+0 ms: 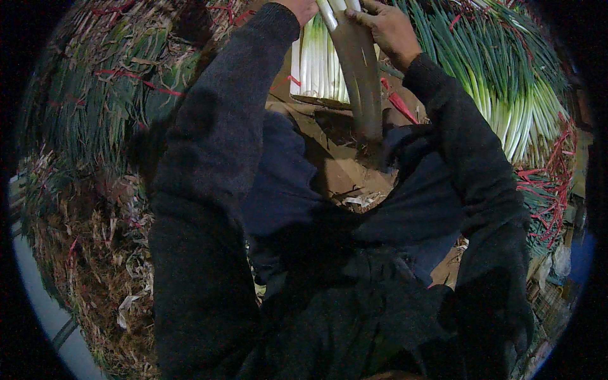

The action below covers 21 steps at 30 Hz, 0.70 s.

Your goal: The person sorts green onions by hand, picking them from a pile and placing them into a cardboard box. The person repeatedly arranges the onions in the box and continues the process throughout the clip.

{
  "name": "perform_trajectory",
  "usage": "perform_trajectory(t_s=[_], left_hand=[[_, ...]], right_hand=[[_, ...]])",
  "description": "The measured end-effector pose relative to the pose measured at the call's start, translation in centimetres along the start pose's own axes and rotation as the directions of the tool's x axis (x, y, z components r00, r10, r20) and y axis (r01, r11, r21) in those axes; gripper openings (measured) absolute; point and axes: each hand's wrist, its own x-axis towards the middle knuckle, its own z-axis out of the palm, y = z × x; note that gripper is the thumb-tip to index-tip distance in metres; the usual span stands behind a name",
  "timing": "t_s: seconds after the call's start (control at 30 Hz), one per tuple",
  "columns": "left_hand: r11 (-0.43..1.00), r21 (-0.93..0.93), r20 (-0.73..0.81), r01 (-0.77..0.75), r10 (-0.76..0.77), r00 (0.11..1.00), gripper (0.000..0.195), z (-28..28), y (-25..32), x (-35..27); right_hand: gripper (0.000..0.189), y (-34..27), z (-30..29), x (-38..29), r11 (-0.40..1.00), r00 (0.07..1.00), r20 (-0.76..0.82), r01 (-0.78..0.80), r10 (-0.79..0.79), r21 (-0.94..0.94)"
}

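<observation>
My left hand (304, 8) is at the top edge of the view, right beside the white part of a few long green onions (363, 71); its fingers are cut off by the frame. With thumb and fingers, my right hand (392, 33) grips these onions from the other side. Their upper stems are white, while brown, soiled skin covers the lower lengths down to the roots, which hang blurred between my knees. Behind them, a row of clean white green onions (322, 66) lies side by side with its cut ends facing me.
Soiled green onions tied with red string (142, 83) are heaped at left, with roots and dry skins (109, 266) nearer me. Cleaned green onions (494, 90) are piled at right, above a tangle of red ties (553, 185). A red strip (401, 107) lies near my right knee.
</observation>
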Motion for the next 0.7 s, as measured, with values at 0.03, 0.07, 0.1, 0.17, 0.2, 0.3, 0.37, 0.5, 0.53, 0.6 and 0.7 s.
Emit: perform_trajectory(t_s=[0.03, 0.07, 0.1, 0.17, 0.2, 0.3, 0.37, 0.5, 0.53, 0.6, 0.7], left_hand=[[0.999, 0.027, -0.004, -0.017, 0.017, 1.0, 0.058, 0.0, -0.2, 0.1], [0.998, 0.053, -0.008, -0.036, 0.036, 0.999, 0.054, 0.0, -0.4, 0.2], [0.999, 0.024, -0.043, -0.033, 0.034, 0.998, 0.051, 0.0, -0.6, 0.3], [0.999, -0.036, -0.119, -0.035, 0.03, 0.992, 0.045, 0.4, -0.9, 0.3], [0.999, 0.037, -0.127, -0.025, 0.029, 0.991, 0.043, 0.9, -1.1, 0.4], [0.997, 0.046, 0.01, 0.056, -0.056, 0.998, 0.049, 2.0, -1.0, 0.7], [0.949, 0.265, -0.1, 0.168, -0.146, 0.984, 0.04, 3.0, -0.7, 1.9], [0.872, -0.329, 0.005, 0.362, -0.382, 0.924, 0.033, 3.3, -0.5, 5.3], [0.964, -0.017, -0.031, 0.265, -0.265, 0.964, 0.032, 3.3, -1.1, 6.2], [0.951, 0.293, 0.025, 0.099, -0.112, 0.993, 0.025, 3.1, -2.3, 8.4], [0.964, 0.265, 0.166, 0.006, -0.052, 0.985, 0.012, 2.6, -5.3, 10.9]], right_hand=[[0.053, -0.1, 0.0, -0.2, 0.999, 0.999, -0.031, 0.009, -0.008, 0.032], [0.052, -0.1, -0.2, -0.2, 0.993, 0.995, 0.053, -0.088, 0.084, 0.074], [0.051, -0.3, -0.5, -0.2, 0.977, 0.975, 0.141, -0.186, 0.17, 0.108], [0.05, -0.7, -1.2, 0.5, 0.822, 0.898, 0.156, -0.439, 0.411, 0.362], [0.047, -0.9, -1.7, 1.2, 0.783, 0.91, 0.158, -0.411, 0.383, 0.466], [0.024, -1.7, -3.1, 4.0, 0.78, 0.941, 0.239, -0.334, 0.24, 0.53], [0.017, -2.0, -3.7, 5.3, 0.79, 0.962, 0.212, -0.265, 0.174, 0.553], [0.033, -0.8, -6.9, 8.4, 0.357, 0.926, 0.307, -0.369, 0.22, 0.858], [0.033, 0.1, -7.1, 9.5, 0.411, 0.897, 0.2, -0.366, 0.395, 0.835], [0.032, 2.5, -6.9, 13.2, 0.53, 0.913, 0.237, -0.388, 0.331, 0.754], [0.024, 7.7, -4.6, 17.5, 0.719, 0.947, 0.209, -0.32, 0.242, 0.616]])
